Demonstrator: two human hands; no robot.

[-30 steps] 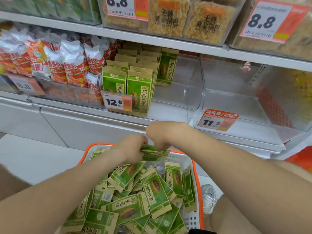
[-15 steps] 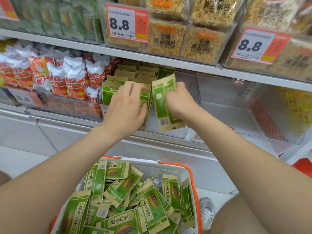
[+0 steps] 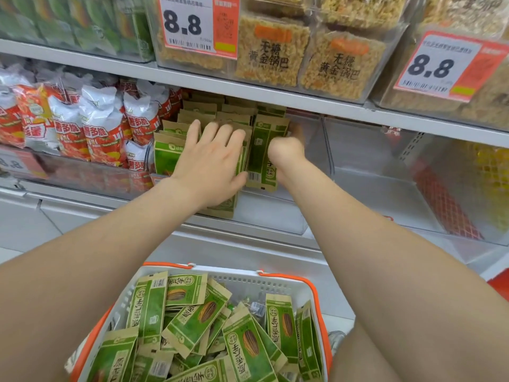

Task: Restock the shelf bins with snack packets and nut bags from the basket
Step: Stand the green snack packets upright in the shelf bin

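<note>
Shelving in a shop fills the upper half of our view, and a white basket with an orange rim sits at 6 o'clock. At the centre we see a clear bin. Its left half holds a row of packets, green and kraft-brown, standing upright one behind another.

Our left hand lies flat on this row, fingers straight and slightly spread, with the palm against the front packets. Our right hand, just beside it toward 3 o'clock, has a closed grip on one green packet. The fingers curl round the packet's right edge and pass out of sight behind it. The packet stands upright at the right end of the row and touches its neighbour. It shows a barcode near its lower edge, and its base is inside the bin.

Loose packets of the same kind lie heaped at all angles in the basket.

At 9 o'clock the neighbouring bin holds red-and-white bags. At 3 o'clock stands a second clear bin. On the shelf above, at 12 o'clock, packs of golden rice crisps sit beside a price tag reading 8.8. A second tag with the same figure hangs near 2 o'clock. Both our forearms enter from the lower corners.
</note>
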